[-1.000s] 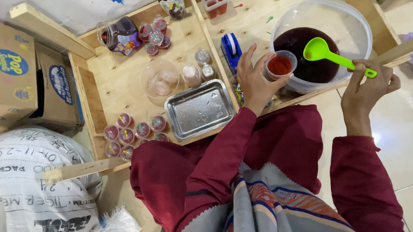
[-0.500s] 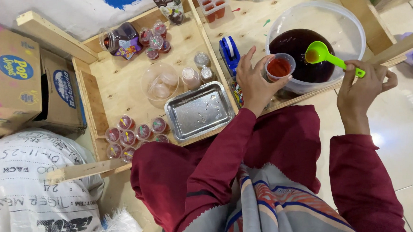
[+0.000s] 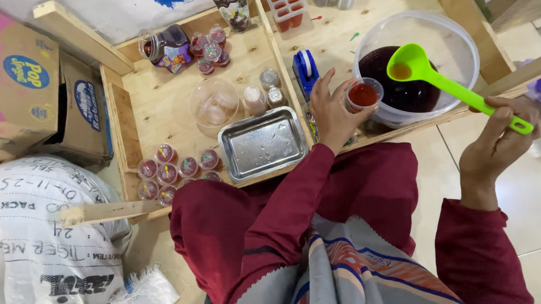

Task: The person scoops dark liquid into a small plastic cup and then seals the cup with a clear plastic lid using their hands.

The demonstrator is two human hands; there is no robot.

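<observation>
Since half a second ago the green ladle [image 3: 428, 72] has lifted clear of the dark liquid and now hangs above the big clear tub [image 3: 460, 40], its bowl holding only a little orange-red liquid, while the small cup [image 3: 363, 95] has stayed just beside the tub's near wall.

Beyond the fingertips of both hands sits that tub, filled with dark red liquid, on the wooden tray [image 3: 177, 95]. Just left of the left fingers lies a square steel pan [image 3: 261, 143], and past it a clear dome lid [image 3: 214, 106]. Above the left fingertips rests a blue tape dispenser [image 3: 305, 68].

The right hand [image 3: 495, 145] has its fingers curled and pinching the ladle's handle end. The left hand [image 3: 332, 113] wraps thumb and fingers around the small cup, which is full of red liquid and held upright. Filled sealed cups [image 3: 174, 171] cluster well left of the fingers.
</observation>
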